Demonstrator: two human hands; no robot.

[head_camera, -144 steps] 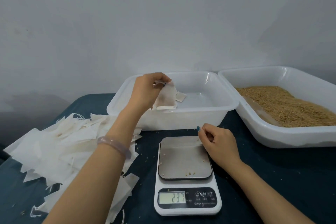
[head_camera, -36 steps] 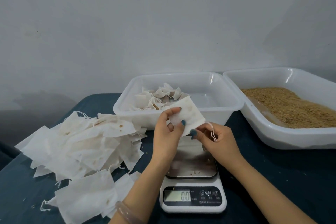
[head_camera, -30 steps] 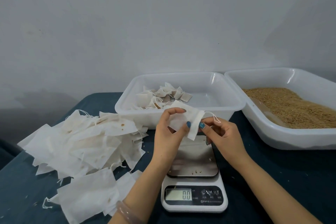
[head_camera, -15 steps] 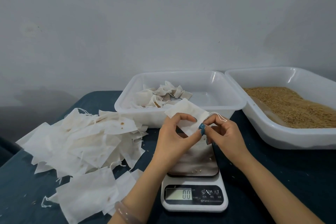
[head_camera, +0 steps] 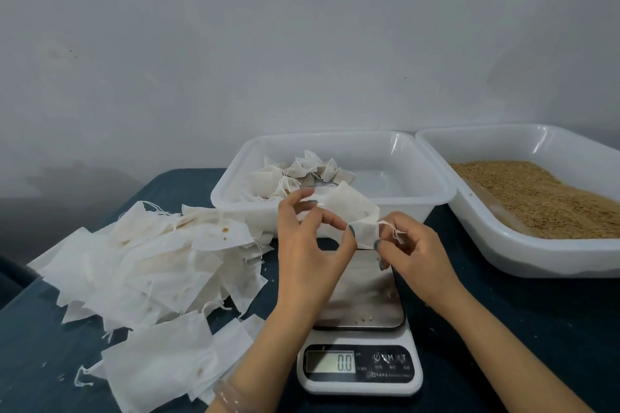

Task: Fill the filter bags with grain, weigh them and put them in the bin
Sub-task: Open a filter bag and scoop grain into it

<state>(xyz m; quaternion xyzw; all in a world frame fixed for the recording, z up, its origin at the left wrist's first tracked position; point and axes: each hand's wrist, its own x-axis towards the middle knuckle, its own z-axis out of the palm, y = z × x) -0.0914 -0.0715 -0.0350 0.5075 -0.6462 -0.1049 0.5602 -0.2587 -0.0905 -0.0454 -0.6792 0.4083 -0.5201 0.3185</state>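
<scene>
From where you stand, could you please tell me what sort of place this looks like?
Probably a small hand-packing workstation: a digital scale reading 0.0, a white tray of loose grain, and a pile of empty filter bags on a dark table.

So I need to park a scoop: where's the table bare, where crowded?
Barest: the table right of the scale, before the grain tray. The right half of the bin is bare; filled bags sit at its left. Crowded: the pile of empty filter bags at left, and above the scale, where left hand and right hand pinch a filter bag.
</scene>
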